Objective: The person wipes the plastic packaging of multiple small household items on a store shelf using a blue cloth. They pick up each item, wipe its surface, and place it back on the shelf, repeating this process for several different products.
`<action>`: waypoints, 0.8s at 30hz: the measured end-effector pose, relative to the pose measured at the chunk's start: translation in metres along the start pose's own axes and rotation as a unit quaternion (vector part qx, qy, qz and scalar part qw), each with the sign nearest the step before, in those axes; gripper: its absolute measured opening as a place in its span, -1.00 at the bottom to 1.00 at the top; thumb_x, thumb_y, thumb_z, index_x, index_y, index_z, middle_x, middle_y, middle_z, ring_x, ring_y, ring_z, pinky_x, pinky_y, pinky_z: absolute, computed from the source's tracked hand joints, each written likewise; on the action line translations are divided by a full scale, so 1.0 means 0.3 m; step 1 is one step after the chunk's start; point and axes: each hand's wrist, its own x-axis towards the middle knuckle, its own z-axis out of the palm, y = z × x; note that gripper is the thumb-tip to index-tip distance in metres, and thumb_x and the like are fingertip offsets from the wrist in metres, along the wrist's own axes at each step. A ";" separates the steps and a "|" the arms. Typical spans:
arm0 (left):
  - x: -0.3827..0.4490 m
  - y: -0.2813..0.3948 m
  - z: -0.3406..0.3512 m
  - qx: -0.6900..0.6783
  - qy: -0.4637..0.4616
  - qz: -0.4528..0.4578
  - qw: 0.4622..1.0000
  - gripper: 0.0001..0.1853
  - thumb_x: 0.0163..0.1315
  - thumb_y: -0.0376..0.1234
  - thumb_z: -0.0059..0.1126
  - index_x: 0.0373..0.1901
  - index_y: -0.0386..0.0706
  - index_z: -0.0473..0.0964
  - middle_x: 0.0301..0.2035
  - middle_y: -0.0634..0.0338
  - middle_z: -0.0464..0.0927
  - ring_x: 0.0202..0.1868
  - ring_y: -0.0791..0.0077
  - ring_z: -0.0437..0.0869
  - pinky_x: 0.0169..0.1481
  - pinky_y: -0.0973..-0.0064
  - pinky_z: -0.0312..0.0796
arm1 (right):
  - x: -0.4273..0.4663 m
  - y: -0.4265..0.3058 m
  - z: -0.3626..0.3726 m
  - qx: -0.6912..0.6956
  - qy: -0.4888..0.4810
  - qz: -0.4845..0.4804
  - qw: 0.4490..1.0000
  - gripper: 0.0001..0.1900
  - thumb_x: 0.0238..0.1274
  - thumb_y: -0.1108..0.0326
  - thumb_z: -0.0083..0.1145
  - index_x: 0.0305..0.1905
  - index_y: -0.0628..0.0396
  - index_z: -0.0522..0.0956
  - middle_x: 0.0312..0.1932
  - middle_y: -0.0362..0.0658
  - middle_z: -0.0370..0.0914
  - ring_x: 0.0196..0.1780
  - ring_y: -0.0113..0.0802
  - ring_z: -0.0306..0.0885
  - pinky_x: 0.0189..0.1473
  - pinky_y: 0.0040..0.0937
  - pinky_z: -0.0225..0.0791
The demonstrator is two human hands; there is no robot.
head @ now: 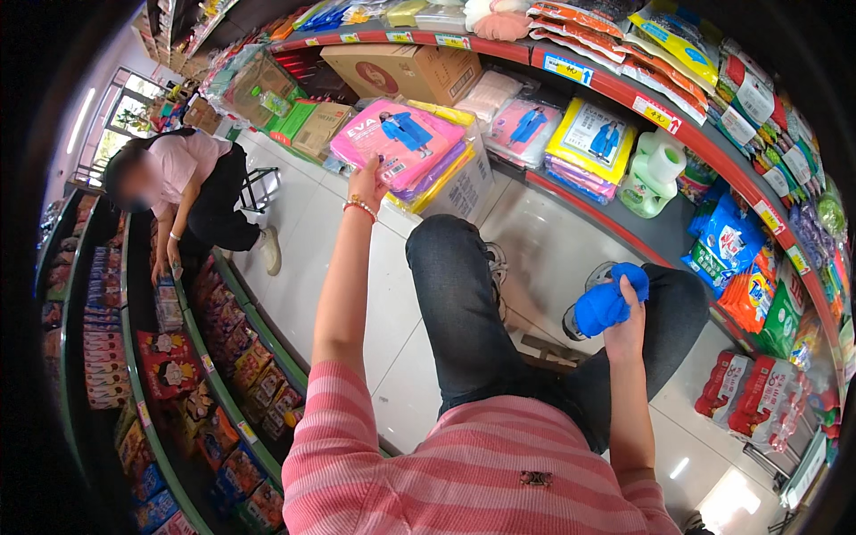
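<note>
My left hand (368, 182) grips the near corner of a pink packaged EVA raincoat (408, 144), thumb on its top. The packet bears a picture of a blue coat and lies on a stack of pink, yellow and purple packets. Under the stack, a white carton (458, 187) with printing stands on the tiled floor. My right hand (625, 331) holds a bunched blue cloth (608, 304) over my bent right knee. On the low shelf beyond are a pink raincoat packet (523, 127) and a yellow-topped stack of raincoat packets (592, 144).
Red-edged shelving (588, 77) curves around the front and right, with green-wrapped rolls (652, 174) and detergent bags (752, 294). Red-wrapped drinks (752, 394) stand on the floor at right. At left, a person (200, 174) bends over snack shelves (180, 314). A cardboard box (401, 70) sits on the shelf.
</note>
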 end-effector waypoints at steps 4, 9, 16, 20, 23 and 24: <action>-0.017 0.001 -0.004 0.068 0.018 0.010 0.997 -0.62 0.25 -0.14 0.20 -0.07 -0.22 0.41 -0.29 0.21 0.58 -0.31 0.45 0.64 -0.25 0.44 0.53 | -0.007 -0.001 0.003 0.001 0.011 0.012 1.000 -0.70 0.22 0.19 0.22 -0.01 0.00 0.47 -0.21 -0.21 0.52 -0.09 -0.40 0.51 -0.02 -0.38 0.39; 0.007 -0.007 -0.034 0.143 0.019 0.044 0.989 -0.50 0.18 -0.06 0.28 -0.05 -0.23 0.40 -0.28 0.22 0.55 -0.30 0.54 0.59 -0.28 0.54 0.47 | -0.002 0.004 -0.003 0.006 0.007 0.009 1.000 -0.71 0.21 0.21 0.21 -0.01 -0.01 0.48 -0.19 -0.22 0.51 -0.07 -0.42 0.50 -0.01 -0.41 0.38; 0.015 -0.006 -0.034 0.244 0.109 0.059 0.962 -0.30 0.18 0.04 0.22 0.17 -0.28 0.29 -0.14 0.06 0.55 -0.20 0.36 0.60 -0.23 0.43 0.47 | 0.007 0.006 -0.027 0.028 0.026 0.024 0.999 -0.68 0.16 0.28 0.27 0.00 0.01 0.49 -0.12 -0.24 0.50 -0.03 -0.39 0.50 -0.01 -0.35 0.39; 0.060 0.007 -0.095 0.416 0.275 0.222 0.838 -0.24 0.19 0.08 0.10 0.23 -0.32 0.29 -0.06 -0.11 0.44 -0.08 0.19 0.49 -0.02 0.30 0.36 | 0.005 0.015 -0.016 0.016 0.032 0.028 0.999 -0.72 0.21 0.24 0.22 0.00 0.00 0.49 -0.15 -0.24 0.49 -0.05 -0.41 0.48 0.00 -0.39 0.37; 0.049 0.025 0.016 0.449 0.233 0.353 0.787 -0.37 0.26 0.02 -0.02 0.24 -0.20 0.34 0.15 -0.19 0.31 0.25 -0.02 0.25 0.32 0.12 0.07 | 0.021 0.019 -0.031 0.005 0.041 0.022 0.999 -0.74 0.24 0.23 0.18 0.00 0.00 0.49 -0.17 -0.24 0.48 -0.07 -0.42 0.47 0.00 -0.41 0.35; 0.058 0.052 0.032 0.457 0.186 0.388 0.778 -0.40 0.28 0.03 -0.05 0.24 -0.12 0.35 0.18 -0.14 0.30 0.28 -0.03 0.21 0.35 0.06 0.04 | 0.026 0.026 -0.029 0.004 0.035 0.027 0.999 -0.74 0.24 0.24 0.18 0.00 0.00 0.49 -0.17 -0.24 0.48 -0.07 -0.42 0.47 0.00 -0.41 0.35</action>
